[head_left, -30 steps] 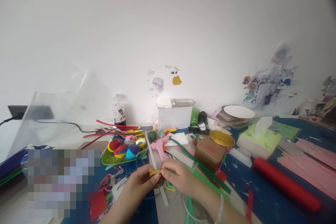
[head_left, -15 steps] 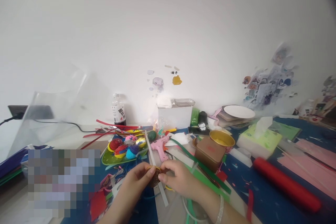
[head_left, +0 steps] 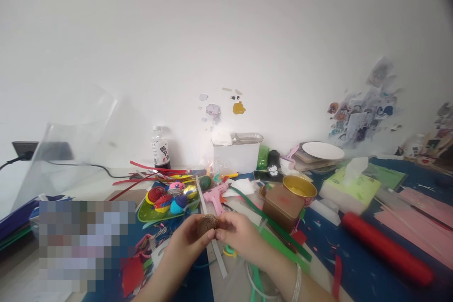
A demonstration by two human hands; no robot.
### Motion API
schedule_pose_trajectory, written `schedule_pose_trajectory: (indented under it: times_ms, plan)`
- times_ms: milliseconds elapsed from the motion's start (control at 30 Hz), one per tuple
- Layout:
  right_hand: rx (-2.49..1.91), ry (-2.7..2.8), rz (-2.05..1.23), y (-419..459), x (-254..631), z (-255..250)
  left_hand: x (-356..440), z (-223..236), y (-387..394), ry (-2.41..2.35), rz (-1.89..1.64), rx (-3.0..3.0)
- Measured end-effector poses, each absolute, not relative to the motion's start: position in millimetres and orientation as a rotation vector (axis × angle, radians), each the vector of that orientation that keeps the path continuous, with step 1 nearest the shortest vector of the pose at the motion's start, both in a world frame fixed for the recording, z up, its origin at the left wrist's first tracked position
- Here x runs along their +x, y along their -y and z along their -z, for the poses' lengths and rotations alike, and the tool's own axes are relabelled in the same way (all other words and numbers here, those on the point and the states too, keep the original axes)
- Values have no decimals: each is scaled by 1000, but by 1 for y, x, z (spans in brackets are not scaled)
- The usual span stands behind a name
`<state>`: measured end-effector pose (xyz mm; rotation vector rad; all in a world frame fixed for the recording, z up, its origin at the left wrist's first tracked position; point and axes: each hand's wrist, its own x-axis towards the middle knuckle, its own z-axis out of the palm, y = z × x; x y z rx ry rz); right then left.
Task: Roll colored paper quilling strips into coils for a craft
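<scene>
Between both hands is a small round brown piece (head_left: pixel 207 225) with a coiled-looking rim; its exact kind is unclear. My left hand (head_left: pixel 187 240) is closed on its left side, thumb at the lower edge. Fingers and thumb of my right hand (head_left: pixel 239 235) pinch its right edge. Just beyond them lies a pink hot glue gun (head_left: pixel 216 197). Several colourful coiled-paper balls (head_left: pixel 163 204) rest in a green leaf-shaped dish (head_left: pixel 144 212) to the left. A pale flat strip (head_left: pixel 219 260) runs beneath the hands.
A brown box (head_left: pixel 281 207) and gold tin (head_left: pixel 300 186) stand right of centre. Farther right are a tissue pack (head_left: pixel 348 188) and a red roll (head_left: pixel 385 247). A bottle (head_left: pixel 161 148) stands near the wall. Paper scraps and green strips (head_left: pixel 279 240) surround the hands.
The brown piece has been turned in my fingers and raised slightly; its round face now shows where its yellow-striped edge showed before. Both hands keep hold of it.
</scene>
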<state>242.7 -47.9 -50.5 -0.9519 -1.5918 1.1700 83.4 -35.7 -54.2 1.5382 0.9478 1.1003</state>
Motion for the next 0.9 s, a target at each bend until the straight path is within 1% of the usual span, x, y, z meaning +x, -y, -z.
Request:
schedule_pose_trajectory:
  times_ms: [233,467,633,900]
  plan:
    - [-946,1536,-1165,48,247,47,84,54,32,-863,-1137,1397]
    - [-966,1484,-1229,49,245,46,81,54,34,-925,-1110,1409]
    - [-916,1462,-1343,49,245,46,80,56,34,-883,-1080,1468]
    - [-907,1567,-1292,50,245,47,81,55,37,-900,-1077,1473]
